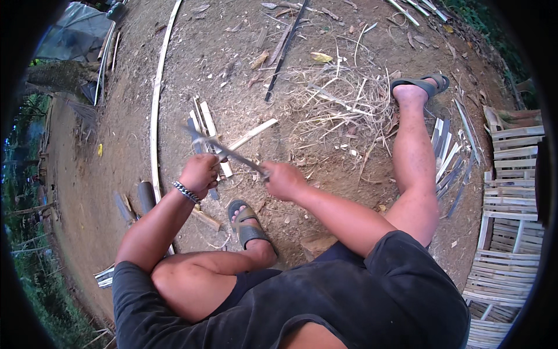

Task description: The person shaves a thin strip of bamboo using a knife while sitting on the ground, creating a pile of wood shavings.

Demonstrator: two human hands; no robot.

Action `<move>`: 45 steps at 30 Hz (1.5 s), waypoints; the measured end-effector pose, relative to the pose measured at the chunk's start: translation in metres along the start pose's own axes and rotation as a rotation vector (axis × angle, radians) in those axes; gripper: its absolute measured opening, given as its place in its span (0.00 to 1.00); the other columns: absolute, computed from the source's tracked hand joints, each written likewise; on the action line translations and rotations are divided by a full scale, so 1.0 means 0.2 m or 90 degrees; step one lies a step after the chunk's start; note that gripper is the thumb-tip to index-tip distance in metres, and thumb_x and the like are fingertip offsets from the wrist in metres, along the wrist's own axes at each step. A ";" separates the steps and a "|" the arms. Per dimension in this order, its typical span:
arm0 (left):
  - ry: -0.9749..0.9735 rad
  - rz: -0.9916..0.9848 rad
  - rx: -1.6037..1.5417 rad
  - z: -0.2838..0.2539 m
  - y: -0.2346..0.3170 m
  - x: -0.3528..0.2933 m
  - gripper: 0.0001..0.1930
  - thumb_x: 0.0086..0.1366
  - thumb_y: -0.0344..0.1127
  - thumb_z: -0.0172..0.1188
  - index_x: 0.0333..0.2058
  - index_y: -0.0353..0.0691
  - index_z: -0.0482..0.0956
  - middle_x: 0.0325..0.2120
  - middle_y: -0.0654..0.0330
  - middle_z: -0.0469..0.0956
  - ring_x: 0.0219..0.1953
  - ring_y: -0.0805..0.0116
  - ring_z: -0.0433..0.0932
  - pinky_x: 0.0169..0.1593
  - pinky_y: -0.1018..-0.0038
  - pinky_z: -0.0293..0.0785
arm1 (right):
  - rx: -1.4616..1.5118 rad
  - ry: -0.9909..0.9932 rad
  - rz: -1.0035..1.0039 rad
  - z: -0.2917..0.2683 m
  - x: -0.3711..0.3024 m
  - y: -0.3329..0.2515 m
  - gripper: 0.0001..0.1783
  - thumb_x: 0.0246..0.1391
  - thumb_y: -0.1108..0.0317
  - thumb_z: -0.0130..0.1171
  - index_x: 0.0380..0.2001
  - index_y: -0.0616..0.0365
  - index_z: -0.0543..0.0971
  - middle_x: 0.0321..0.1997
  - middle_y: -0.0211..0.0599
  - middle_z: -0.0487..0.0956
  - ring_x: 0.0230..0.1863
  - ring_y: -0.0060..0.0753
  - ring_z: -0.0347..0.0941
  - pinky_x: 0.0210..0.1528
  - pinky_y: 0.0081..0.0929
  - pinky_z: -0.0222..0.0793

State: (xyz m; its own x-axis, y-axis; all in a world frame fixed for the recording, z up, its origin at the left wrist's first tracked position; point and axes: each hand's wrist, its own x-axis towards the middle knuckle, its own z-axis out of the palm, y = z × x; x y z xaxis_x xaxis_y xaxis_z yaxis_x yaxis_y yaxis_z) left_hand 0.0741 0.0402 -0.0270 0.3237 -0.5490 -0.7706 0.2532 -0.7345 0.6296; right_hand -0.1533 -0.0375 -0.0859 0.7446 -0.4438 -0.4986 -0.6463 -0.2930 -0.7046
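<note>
My left hand [201, 172], with a chain bracelet at the wrist, is closed around a pale split-bamboo strip [256, 132]. The strip's free end points away and to the right. My right hand [285, 181] grips the handle end of a long dark knife [239, 157]. Its blade reaches up and left, crossing the strip just beyond my left fingers. Toward its tip the blade is blurred, so I cannot tell whether it touches the strip. Beneath and past the blade, several short bamboo pieces [208, 121] lie on the dirt.
A heap of thin shavings [349, 110] spreads ahead to the right. One long pale strip [156, 110] runs along the left; a dark strip [286, 52] lies farther off. Cut strips [444, 151] lie beside my right leg, near a slatted bamboo structure [511, 232].
</note>
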 end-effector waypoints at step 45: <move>0.092 0.537 0.910 -0.04 0.05 -0.06 0.15 0.66 0.39 0.58 0.49 0.42 0.80 0.30 0.50 0.82 0.31 0.48 0.81 0.37 0.57 0.78 | 0.227 0.097 0.175 0.06 0.12 0.76 0.13 0.52 0.70 0.61 0.42 0.60 0.80 0.34 0.40 0.83 0.33 0.35 0.79 0.36 0.33 0.74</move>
State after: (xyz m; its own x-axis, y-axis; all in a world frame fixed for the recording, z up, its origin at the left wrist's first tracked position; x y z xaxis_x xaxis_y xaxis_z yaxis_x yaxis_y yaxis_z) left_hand 0.0803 0.0418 -0.0109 0.0240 -0.9757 -0.2177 -0.9812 -0.0647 0.1817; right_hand -0.2314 -0.0819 -0.2117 0.5044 -0.5906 -0.6299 -0.6982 0.1503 -0.7000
